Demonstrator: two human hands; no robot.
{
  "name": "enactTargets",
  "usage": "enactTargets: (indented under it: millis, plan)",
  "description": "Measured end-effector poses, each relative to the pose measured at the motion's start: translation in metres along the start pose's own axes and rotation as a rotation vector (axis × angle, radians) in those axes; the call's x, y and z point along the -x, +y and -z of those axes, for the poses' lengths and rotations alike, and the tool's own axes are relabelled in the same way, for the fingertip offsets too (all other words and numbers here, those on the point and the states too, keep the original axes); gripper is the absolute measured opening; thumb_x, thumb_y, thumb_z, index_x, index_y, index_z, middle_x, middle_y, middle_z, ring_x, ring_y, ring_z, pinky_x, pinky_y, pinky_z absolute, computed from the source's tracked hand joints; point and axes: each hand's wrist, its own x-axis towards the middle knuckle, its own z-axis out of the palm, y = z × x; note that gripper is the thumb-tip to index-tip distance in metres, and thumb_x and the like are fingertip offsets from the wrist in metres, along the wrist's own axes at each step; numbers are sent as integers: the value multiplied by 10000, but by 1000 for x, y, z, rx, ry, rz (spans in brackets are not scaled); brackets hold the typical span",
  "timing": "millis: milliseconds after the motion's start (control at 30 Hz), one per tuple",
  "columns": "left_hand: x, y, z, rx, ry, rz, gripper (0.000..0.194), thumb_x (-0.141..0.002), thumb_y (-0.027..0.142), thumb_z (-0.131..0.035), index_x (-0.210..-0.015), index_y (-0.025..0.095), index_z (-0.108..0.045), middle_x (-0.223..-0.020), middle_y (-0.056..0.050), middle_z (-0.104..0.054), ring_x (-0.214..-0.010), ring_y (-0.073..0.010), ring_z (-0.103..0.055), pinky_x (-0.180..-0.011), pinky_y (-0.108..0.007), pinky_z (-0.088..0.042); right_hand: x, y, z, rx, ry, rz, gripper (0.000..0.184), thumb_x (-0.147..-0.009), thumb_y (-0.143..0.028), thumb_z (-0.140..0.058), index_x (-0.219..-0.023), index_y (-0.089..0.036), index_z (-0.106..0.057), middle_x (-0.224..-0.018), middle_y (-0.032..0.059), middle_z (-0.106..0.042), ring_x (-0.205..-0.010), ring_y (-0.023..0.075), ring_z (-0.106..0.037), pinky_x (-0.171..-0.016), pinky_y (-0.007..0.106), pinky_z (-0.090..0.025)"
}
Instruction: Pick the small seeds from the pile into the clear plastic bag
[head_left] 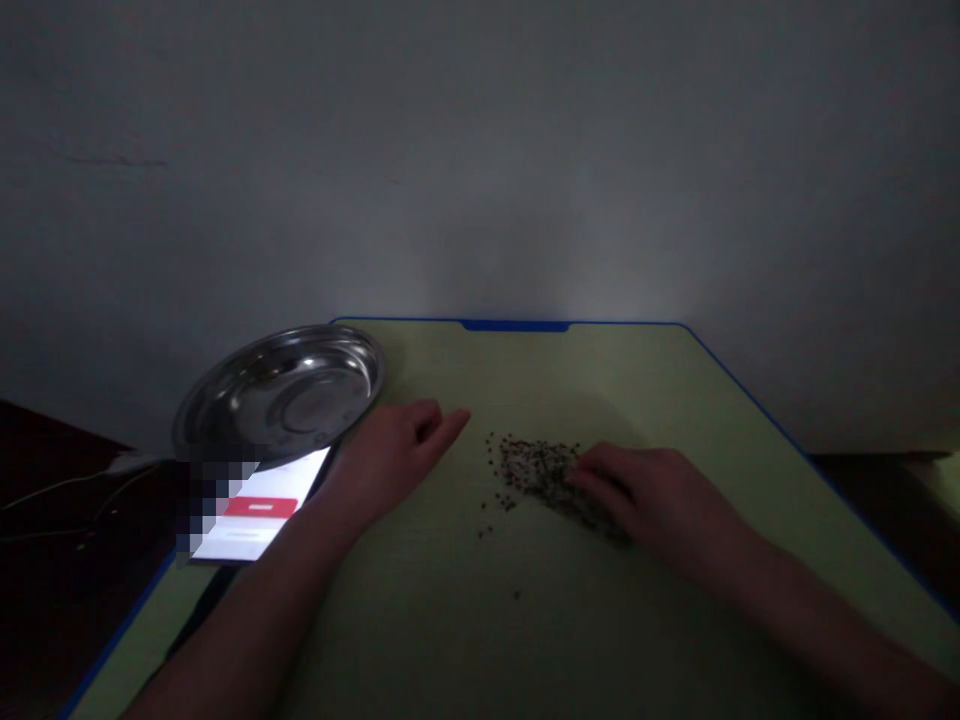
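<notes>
Small dark bits point(540, 468), seed-like in look, lie in a loose pile on the light green tabletop point(480, 380). My right hand point(637, 490) rests at the pile's right side, its thumb and fingertips pinched together against the bits. What lies between those fingertips is too small to make out. To the left of the pile my left hand point(405, 440) hovers or rests apart from it, fingers curled in and one digit pointing right. The inside of that hand is hidden.
A shiny steel basin point(300, 385) stands at the table's left edge. In front of it lies a phone point(262, 510) with a lit screen, partly behind my left forearm. Stray bits point(517, 595) are scattered nearby. A grey wall point(510, 160) rises behind the table.
</notes>
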Motion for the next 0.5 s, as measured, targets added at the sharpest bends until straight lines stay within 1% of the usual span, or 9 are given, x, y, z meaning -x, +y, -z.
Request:
enactTargets:
  millis: [67, 133, 200, 333, 433, 500]
  plan:
    - [-1, -1, -1, 29, 23, 0, 278, -856, 461, -521, -782, 201, -586, -624, 5, -632, -542, -134, -541, -520, -251, -362, 0, 6, 4, -73, 37, -10, 266, -953, -329, -480, -792, -192, -641, -634, 13, -673, -545, 157, -618, -530, 268, -389]
    - [-2, -2, -1, 67, 7, -8, 197, -849, 367, -537, -901, 191, -608, -700, -12, -684, -600, -141, -591, -561, -251, -403, 0, 9, 8, -147, 67, -23, 261, -949, -330, -470, -800, -196, -637, -633, 3, -667, -545, 144, -608, -535, 262, -390]
    - [-2, -4, -2, 69, -17, -27, 174, -856, 317, -518, -895, 184, -624, -690, -16, -689, -602, -139, -600, -570, -248, -412, 0, 8, 12, -195, 80, -33, 255, -942, -332, -466, -804, -201, -637, -618, -7, -659, -532, 135, -597, -532, 257, -388]
    - [-4, -9, -3, 29, -49, -68, 184, -860, 307, -515, -895, 188, -651, -676, -10, -689, -581, -131, -595, -563, -242, -407, -5, -1, 23, -203, 40, -7, 268, -936, -370, -472, -802, -209, -638, -597, -12, -651, -515, 133, -584, -515, 254, -380]
    - [-5, -13, -4, -18, -51, -67, 189, -859, 312, -515, -908, 190, -651, -688, -14, -692, -573, -133, -594, -553, -245, -401, -18, -10, 36, -146, 27, 50, 261, -933, -369, -489, -799, -207, -644, -608, -6, -655, -513, 131, -574, -515, 256, -369]
    - [-5, -14, -4, -27, -54, -69, 187, -863, 310, -508, -908, 190, -644, -689, -14, -690, -567, -135, -594, -549, -247, -397, -34, -14, 44, -134, 52, 68, 243, -925, -349, -514, -787, -201, -648, -633, 0, -667, -533, 127, -580, -534, 254, -376]
